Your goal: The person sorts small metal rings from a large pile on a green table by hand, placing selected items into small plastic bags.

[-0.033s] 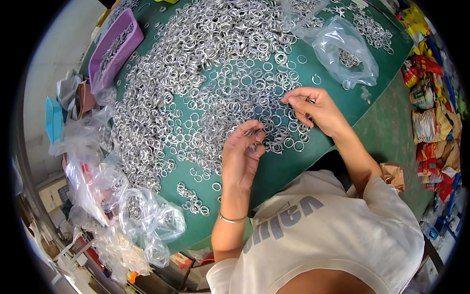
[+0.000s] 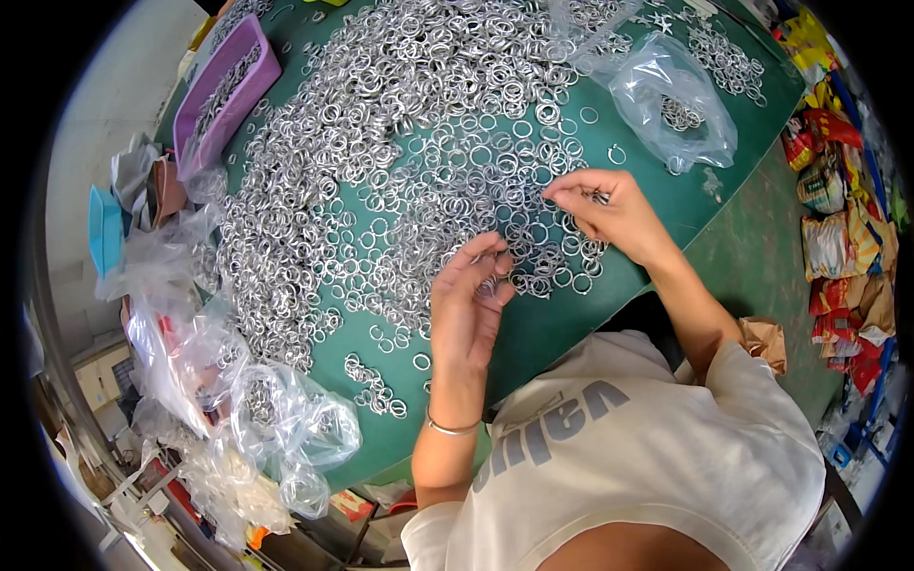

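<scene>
Silver-coloured metal rings (image 2: 447, 90) lie in a broad heap over the green table (image 2: 543, 333), thinning into a looser layer close to my hands. My left hand (image 2: 466, 309) is curled at the near edge of this layer, with a few rings showing between its thumb and fingers. To its right and a little farther off, my right hand (image 2: 614, 214) has thumb and forefinger pinched together over the rings. Several small rings (image 2: 597, 197) show in its curled fingers. Whatever is between the right fingertips is too small to make out.
A purple basket (image 2: 269, 71) of metal pieces stands at the far left. One clear plastic bag (image 2: 671, 100) with rings lies far right; more plastic bags (image 2: 295, 419) crowd the near left edge. A small ring cluster (image 2: 376, 390) lies left of my left forearm. Colourful packets (image 2: 828, 238) line the right side.
My right hand has shifted very slightly left, and its lower fingers have drawn in, so the rings in it show more plainly. My left hand stays almost in place.
</scene>
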Motion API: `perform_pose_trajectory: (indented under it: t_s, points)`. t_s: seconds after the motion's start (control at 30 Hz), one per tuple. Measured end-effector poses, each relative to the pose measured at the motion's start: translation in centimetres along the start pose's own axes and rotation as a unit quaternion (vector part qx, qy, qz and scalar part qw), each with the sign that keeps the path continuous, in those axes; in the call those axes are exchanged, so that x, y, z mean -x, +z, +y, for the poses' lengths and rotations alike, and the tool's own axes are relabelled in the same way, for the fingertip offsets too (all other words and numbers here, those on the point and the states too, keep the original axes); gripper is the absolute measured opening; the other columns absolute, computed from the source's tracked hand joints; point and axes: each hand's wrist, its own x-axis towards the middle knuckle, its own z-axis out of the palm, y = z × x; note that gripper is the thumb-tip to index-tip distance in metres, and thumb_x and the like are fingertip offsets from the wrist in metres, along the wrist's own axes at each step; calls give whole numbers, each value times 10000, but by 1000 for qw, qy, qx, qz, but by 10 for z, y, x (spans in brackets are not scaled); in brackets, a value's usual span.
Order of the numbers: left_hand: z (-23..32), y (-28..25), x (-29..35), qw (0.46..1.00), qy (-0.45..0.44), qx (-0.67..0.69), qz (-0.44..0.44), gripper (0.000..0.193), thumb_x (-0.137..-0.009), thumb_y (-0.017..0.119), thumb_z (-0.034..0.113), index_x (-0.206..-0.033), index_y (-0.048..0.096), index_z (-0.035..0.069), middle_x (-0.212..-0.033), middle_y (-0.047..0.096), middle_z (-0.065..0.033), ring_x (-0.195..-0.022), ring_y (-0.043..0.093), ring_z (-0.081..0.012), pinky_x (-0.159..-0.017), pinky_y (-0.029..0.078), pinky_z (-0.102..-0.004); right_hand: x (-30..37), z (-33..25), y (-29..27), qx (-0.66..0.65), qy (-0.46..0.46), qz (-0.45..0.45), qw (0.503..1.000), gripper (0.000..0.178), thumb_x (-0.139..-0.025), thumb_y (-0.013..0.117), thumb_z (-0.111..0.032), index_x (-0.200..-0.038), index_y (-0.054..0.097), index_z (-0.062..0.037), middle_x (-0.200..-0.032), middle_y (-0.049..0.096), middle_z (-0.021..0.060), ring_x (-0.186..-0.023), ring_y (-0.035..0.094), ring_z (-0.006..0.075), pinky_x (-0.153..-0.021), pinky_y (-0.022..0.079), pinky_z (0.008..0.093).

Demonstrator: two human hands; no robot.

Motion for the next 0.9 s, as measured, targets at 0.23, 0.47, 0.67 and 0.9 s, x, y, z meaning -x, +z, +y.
perform_pose_trajectory:
  t_s: [0.23,0.47,0.67,0.9]
  points:
    - [-21,-38,-8,964,-134,186,-137,219,-926,474,193,-1015,519,-2,-881,562,-44,-692,529,-101,-530,448,-211,2,-25,52,-3,-95,11,995,123,-851,573,-85,-814,634,16,-690,587,30,-629,524,100,-534,415,247]
    - [-34,-1,17,970,-142,199,-1,256,-952,415,245,-1034,557,49,-922,594,-76,-815,586,-151,-664,513,-306,27,-26,73,253,-307,-138,907,148,-707,664,-120,-829,613,-53,-844,598,65,-746,568,235,-689,449,340]
    - [-56,-41,1,911,-113,329,-220,267,-957,430,251,-1009,574,32,-892,599,-82,-824,580,-149,-729,497,-311,32,-27,61,43,-208,29,977,204,-754,593,29,-955,584,-7,-962,584,96,-967,545,208,-894,384,335]
    - [-53,15,6,914,386,-124,21,454,-977,321,307,-1254,418,-40,-1222,490,-199,-1155,465,-274,-1001,341,-374,36,-26,99,-453,165,45,875,411,-974,318,-299,-1245,459,-25,-1214,517,84,-1160,451,195,-1014,322,366]
